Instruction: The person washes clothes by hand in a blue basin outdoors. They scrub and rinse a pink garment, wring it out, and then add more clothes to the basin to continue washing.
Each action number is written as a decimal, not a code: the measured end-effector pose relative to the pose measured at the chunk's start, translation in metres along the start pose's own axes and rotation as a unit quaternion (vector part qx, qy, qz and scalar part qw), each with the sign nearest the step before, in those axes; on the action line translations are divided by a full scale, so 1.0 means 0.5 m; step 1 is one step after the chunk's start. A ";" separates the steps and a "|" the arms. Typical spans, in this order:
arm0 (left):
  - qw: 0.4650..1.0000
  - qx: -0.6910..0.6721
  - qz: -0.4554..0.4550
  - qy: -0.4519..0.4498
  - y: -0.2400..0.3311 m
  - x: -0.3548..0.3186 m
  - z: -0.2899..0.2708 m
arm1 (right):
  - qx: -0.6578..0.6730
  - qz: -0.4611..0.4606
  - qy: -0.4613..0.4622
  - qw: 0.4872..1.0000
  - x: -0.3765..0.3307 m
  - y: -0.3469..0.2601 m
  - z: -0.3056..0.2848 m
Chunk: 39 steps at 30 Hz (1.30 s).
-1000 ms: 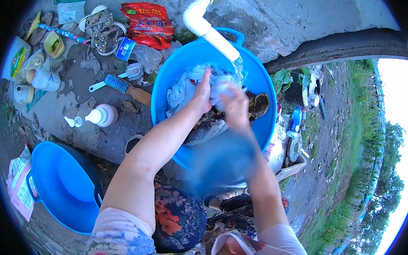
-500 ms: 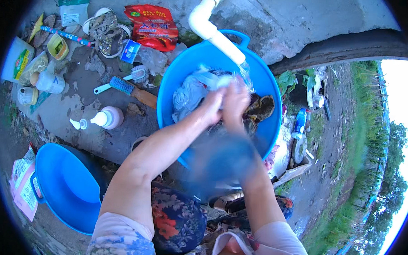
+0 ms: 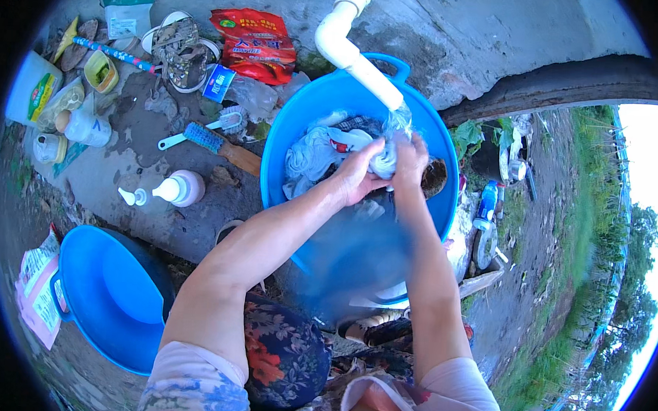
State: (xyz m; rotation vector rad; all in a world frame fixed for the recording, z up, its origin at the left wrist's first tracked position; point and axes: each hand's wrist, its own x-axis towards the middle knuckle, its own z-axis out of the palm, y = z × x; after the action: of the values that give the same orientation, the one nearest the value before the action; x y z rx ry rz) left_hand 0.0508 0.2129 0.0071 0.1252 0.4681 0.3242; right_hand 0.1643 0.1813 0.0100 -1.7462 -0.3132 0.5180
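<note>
A big blue tub (image 3: 288, 141) stands on the wet concrete, full of wet clothes (image 3: 313, 153) and water. A white plastic pipe (image 3: 347, 48) bends down over it and pours water. My left hand (image 3: 360, 176) and my right hand (image 3: 410, 159) are pressed together under the stream, both gripping a bunched white cloth (image 3: 384, 162). A brown scrub pad (image 3: 434, 177) lies inside the tub at its right wall.
A second blue basin (image 3: 108, 295) sits at lower left. A scrub brush (image 3: 214, 145), a pump bottle (image 3: 175, 188), a red bag (image 3: 257, 44), jars and packets lie on the concrete to the left. Grass and a dirt path run along the right.
My hands have shifted up and to the right inside the tub, closer under the pipe's water stream, still rubbing the white cloth between them.
</note>
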 end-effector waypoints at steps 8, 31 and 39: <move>0.999 0.005 -0.010 0.052 -0.037 0.014 0.006 | -0.112 -0.095 0.013 0.989 0.012 0.073 -0.020; 0.977 0.141 0.097 0.128 -0.035 0.022 0.088 | -0.122 -0.015 0.127 0.984 0.068 -0.028 -0.065; 0.950 0.197 0.181 0.161 -0.030 0.018 0.067 | -0.039 -0.053 0.016 0.998 -0.129 -0.059 0.009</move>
State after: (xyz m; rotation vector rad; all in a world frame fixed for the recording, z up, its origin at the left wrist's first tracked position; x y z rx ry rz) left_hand 0.0780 0.2002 0.0302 0.5590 0.8343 0.6131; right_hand 0.1085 0.1617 0.0487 -1.7999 -0.4051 0.4047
